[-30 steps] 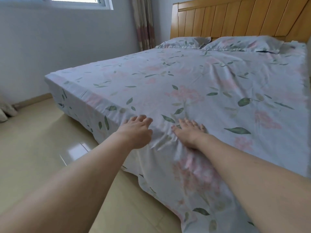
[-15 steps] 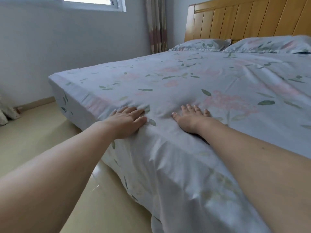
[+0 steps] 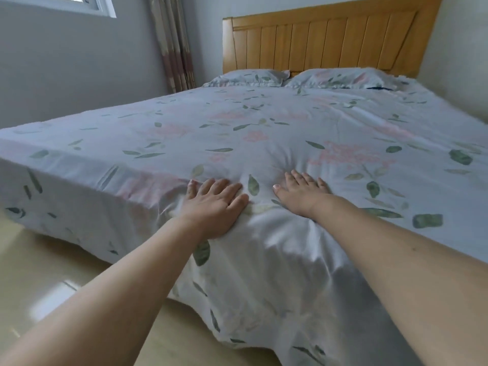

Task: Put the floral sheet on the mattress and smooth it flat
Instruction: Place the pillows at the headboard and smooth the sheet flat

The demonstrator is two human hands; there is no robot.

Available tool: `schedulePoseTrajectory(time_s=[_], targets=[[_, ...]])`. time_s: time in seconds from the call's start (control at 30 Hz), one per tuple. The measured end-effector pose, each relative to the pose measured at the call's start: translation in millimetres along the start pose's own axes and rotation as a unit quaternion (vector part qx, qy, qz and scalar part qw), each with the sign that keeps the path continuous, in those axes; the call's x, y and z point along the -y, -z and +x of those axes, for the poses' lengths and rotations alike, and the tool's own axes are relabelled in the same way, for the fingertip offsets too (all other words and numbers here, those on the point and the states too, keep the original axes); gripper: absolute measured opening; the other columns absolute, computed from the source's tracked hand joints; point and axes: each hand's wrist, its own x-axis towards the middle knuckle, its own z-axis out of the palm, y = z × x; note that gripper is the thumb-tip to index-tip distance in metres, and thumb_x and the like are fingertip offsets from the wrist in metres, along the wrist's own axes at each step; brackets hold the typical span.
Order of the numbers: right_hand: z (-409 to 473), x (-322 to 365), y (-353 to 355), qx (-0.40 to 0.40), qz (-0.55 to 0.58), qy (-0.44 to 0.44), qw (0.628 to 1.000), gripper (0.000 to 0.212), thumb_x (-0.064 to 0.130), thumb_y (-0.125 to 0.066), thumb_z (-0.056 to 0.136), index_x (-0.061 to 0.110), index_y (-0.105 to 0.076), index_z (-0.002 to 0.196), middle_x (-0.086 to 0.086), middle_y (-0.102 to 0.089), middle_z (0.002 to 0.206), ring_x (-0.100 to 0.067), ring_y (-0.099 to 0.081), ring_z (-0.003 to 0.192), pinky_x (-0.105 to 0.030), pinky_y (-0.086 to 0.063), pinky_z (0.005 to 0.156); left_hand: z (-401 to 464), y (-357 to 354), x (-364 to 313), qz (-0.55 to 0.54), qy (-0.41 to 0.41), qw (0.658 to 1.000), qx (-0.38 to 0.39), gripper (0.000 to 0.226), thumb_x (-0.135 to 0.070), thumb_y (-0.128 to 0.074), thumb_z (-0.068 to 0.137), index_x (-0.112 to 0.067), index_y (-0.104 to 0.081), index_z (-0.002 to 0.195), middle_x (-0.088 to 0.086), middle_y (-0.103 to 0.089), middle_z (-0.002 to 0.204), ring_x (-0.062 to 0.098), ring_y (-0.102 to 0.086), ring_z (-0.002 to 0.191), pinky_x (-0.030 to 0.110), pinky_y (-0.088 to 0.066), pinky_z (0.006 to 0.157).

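Note:
The floral sheet [image 3: 264,128], pale with pink flowers and green leaves, covers the whole mattress and hangs over its near side toward the floor. My left hand [image 3: 214,204] lies flat on the sheet right at the mattress edge, fingers straight and spread. My right hand [image 3: 303,191] presses palm-down on the top surface just beyond the edge, fingers straight. Small creases fan out in the fabric between and ahead of the two hands. The mattress itself is hidden under the sheet.
Two matching floral pillows [image 3: 248,77] [image 3: 340,79] lie against the wooden headboard [image 3: 330,38]. A curtain [image 3: 174,43] hangs in the far corner beside a window. Glossy beige floor [image 3: 52,273] runs along the left of the bed.
Both hands have slid along the bed's edge while staying flat on the sheet. The view has swung so the whole headboard and both pillows now show.

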Motion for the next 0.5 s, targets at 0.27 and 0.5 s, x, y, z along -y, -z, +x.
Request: schedulePoseTrajectory(time_s=[0.27,0.5], targets=[[-90.3,30.1,-1.7,0.007,0.005,-0.007,1.000,0.070,0.059,-0.013,0.098,0.020,-0.003,0.156,0.003,0.002,0.163,-0.014,0.000,0.149,-0.039,0.001,0.120,-26.7,4.9,13.0,-0.022,-0.069,0.996,0.055,0.083,-0.076,-0.015,0.089,-0.030,-0.003,0.156,-0.007,0.003,0.164,0.017,0.008,0.150,0.046,0.010,0.120],[-145.0,52.1,8.8,-0.065,-0.177,0.031,0.982,0.083,0.076,-0.041,0.083,0.014,-0.032,0.137,-0.010,-0.037,0.140,-0.030,-0.041,0.126,-0.044,-0.038,0.096,-37.5,46.8,59.9,0.152,-0.236,0.959,0.038,0.068,-0.054,-0.038,0.096,-0.024,-0.019,0.154,-0.002,-0.026,0.155,0.019,-0.028,0.141,0.036,-0.035,0.112]])
